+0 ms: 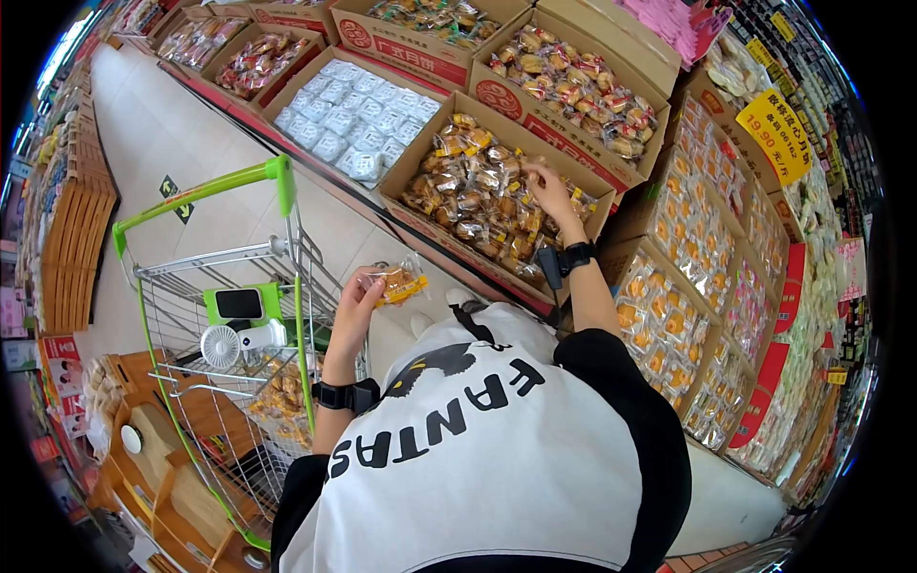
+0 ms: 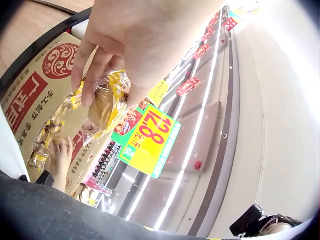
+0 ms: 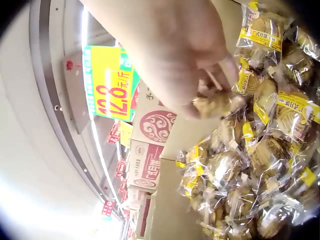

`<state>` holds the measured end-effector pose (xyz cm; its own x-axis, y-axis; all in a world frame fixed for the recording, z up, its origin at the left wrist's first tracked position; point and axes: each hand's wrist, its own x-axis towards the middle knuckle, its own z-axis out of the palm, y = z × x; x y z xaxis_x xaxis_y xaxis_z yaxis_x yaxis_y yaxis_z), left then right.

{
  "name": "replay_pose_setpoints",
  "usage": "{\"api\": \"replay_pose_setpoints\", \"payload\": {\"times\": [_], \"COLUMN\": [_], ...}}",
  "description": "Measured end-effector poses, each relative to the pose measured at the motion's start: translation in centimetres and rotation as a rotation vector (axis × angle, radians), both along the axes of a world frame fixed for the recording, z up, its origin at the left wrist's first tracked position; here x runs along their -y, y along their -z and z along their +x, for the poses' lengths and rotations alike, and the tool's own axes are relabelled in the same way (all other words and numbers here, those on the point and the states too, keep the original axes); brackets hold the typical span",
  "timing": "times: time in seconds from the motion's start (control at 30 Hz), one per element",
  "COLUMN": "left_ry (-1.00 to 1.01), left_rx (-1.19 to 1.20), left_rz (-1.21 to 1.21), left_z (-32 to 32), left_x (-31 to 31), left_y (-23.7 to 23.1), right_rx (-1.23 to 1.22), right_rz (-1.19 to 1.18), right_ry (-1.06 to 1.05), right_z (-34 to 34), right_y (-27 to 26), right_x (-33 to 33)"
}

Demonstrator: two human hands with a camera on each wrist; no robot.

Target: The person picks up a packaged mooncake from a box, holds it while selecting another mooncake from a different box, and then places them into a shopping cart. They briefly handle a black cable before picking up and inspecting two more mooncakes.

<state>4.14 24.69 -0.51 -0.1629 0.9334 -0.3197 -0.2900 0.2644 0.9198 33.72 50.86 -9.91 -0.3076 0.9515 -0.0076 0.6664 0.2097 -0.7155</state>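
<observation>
My left hand [image 1: 354,304] pinches a mooncake [image 1: 399,284] in a clear wrapper with a yellow band, held beside the shopping cart. In the left wrist view, the thumb and fingers grip this packet [image 2: 102,112]. My right hand [image 1: 551,194] reaches over a cardboard box [image 1: 418,145] heaped with similarly wrapped mooncakes [image 1: 468,196]. Its fingers curl round one wrapped mooncake [image 3: 212,106] in the right wrist view, just above the pile; the palm side is partly hidden.
A shopping cart [image 1: 229,177] with a green handle stands at left, carrying a phone [image 1: 239,304], a small white fan [image 1: 222,347] and bagged goods. Boxes of white packets [image 1: 353,119] and other wrapped pastries [image 1: 573,81] adjoin the box. More trays [image 1: 659,320] line the right.
</observation>
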Motion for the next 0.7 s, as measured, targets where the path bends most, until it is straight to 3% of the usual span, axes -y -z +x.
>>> {"api": "replay_pose_setpoints", "payload": {"times": [0.03,0.1,0.17,0.23,0.27,0.33,0.43,0.7], "left_ry": [-0.003,0.004,0.012,0.012,0.010,0.031,0.021,0.029], "left_rx": [0.000,0.004,0.006,-0.044,-0.045,-0.010,-0.019,-0.002], "left_rz": [-0.001,0.011,0.023,0.024,0.024,0.010,0.009,0.010], "left_z": [0.0,0.0,0.0,-0.2,-0.2,0.0,0.1,-0.1], "left_x": [0.0,0.0,0.0,0.0,-0.1,-0.3,-0.2,0.1], "left_y": [0.0,-0.1,0.1,0.6,0.5,0.0,-0.1,0.6], "right_rx": [0.000,-0.503,-0.631,-1.199,-1.200,-1.263,-1.237,-1.050], "right_rz": [0.001,-0.105,-0.158,-0.467,-0.468,-0.590,-0.578,-0.516], "right_ry": [-0.004,-0.006,0.012,-0.104,-0.106,-0.313,-0.367,-0.348], "right_z": [-0.4,-1.9,-3.8,-4.9,-5.2,-5.6,-6.4,-7.7], "right_y": [-1.2,-3.7,-7.4,-10.4,-11.5,-13.3,-15.5,-16.7], "right_x": [0.3,1.3,3.2,4.6,5.0,5.8,7.2,9.0]}}
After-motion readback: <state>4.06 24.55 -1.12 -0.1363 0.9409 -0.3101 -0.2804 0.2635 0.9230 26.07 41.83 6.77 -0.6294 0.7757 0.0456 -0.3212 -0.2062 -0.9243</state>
